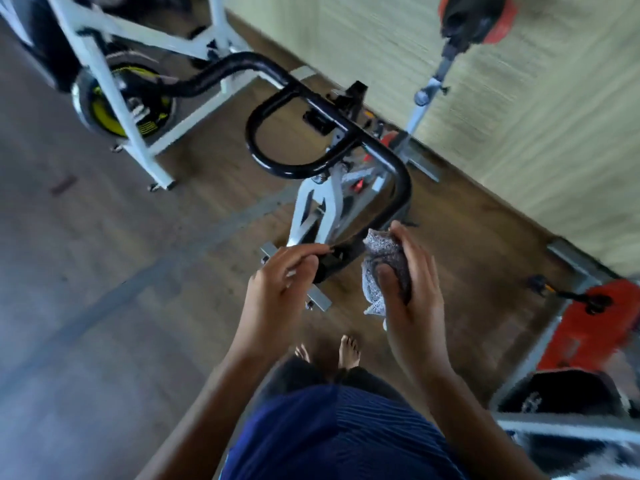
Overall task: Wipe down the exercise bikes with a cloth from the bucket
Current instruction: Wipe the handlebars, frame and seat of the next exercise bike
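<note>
A white-framed exercise bike (322, 209) stands right in front of me, its black looped handlebar (391, 157) reaching toward me. My right hand (412, 289) grips a bunched grey speckled cloth (382, 258) against the near end of the handlebar. My left hand (280, 275) sits just left of it with fingers curled around the handlebar's end grip. The view is motion-blurred. No bucket is in sight.
A second white bike with a yellow flywheel (114, 102) stands at the upper left. A red-and-black bike (588, 327) is at the right edge, and a red seat on a post (474, 19) rises at the top right. A pale wall (519, 98) runs behind. My bare feet (346, 351) are on the wooden floor.
</note>
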